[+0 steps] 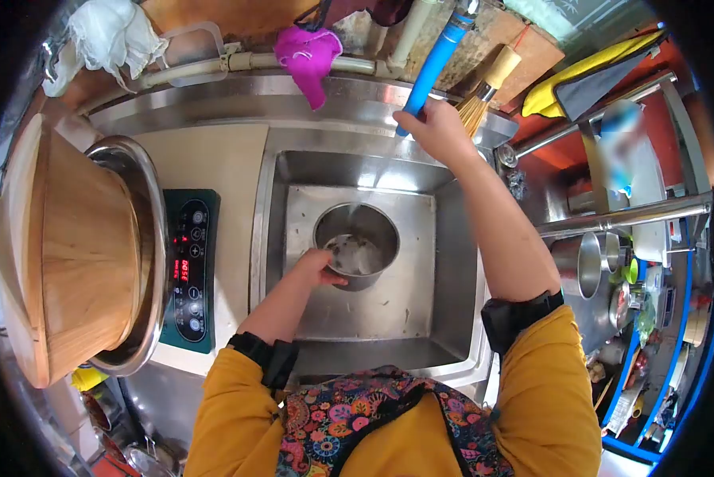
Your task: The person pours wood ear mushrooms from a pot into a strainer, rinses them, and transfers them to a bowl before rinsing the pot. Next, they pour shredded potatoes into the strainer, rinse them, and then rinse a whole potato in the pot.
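A round steel pot (362, 230) stands in the middle of the steel sink (452, 262), with water in it. My left hand (319, 266) grips the pot's near-left rim. My right hand (435, 127) is raised at the back of the sink, closed around the lower end of a blue hose (435, 60) that comes down from the tap pipe. A thin stream of water falls from it toward the pot. A straw brush with a wooden handle (488, 87) leans just right of that hand.
A large wooden lid (63, 254) covers a steel wok on the left, beside an induction cooker panel (188, 266) with red digits. A pink cloth (308, 56) and white cloth hang on the back pipe. Steel pots (587, 262) and clutter fill the right side.
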Demonstrator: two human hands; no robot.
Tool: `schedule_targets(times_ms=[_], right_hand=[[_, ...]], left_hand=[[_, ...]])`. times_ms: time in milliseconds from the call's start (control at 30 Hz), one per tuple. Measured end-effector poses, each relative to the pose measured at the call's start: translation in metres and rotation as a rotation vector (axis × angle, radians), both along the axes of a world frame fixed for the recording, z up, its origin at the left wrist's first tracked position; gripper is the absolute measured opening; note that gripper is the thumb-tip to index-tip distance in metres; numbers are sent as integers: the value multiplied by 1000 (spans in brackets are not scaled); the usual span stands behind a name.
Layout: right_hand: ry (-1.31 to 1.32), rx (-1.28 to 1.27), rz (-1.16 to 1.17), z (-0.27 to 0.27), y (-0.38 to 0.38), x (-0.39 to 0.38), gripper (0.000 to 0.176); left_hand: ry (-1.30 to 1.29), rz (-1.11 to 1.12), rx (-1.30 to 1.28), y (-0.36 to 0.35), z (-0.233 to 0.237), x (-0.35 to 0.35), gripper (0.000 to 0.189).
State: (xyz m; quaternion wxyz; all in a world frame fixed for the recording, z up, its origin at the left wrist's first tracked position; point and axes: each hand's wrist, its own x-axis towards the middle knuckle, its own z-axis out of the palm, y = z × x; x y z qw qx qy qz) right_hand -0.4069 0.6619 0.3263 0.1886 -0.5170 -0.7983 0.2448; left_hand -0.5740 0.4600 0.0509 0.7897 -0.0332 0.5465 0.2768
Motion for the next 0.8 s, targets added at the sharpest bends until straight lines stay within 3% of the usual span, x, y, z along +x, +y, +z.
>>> schedule_targets(times_ms=[67, 200, 267, 400, 467, 533, 567, 633, 700, 767, 800], right_hand=[[-13, -32, 5, 9, -7, 4, 38], [-112, -20, 29, 14, -12, 9, 39], [-101, -179, -2, 26, -22, 3, 39], [3, -404, 3, 33, -36, -8, 40], [-119, -131, 161, 50, -22, 6, 34], [-176, 490, 100, 92, 8, 34, 35], [166, 434, -161, 130, 6, 34, 39], [479, 321, -338, 176, 2, 19, 40], [122, 320, -293, 198, -18, -26, 60], [-91, 688, -219, 187, -43, -38, 62], [-54, 639, 87, 180, -55, -22, 53]], left_hand=[[-46, 68, 82, -5, -8, 2, 44], [276, 66, 153, -6, -10, 10, 45], [389, 84, 187, -10, 5, 10, 46], [326, 169, 202, -16, 26, 11, 44], [195, 192, 185, -21, 11, 5, 44], [113, 150, 215, -29, 23, 2, 43], [73, 127, 226, -35, 32, 1, 42], [90, 171, 180, -43, 73, 8, 41], [94, 157, 182, -50, 90, 22, 42], [78, 91, 246, -54, 94, 35, 44], [71, 63, 268, -58, 93, 40, 45]])
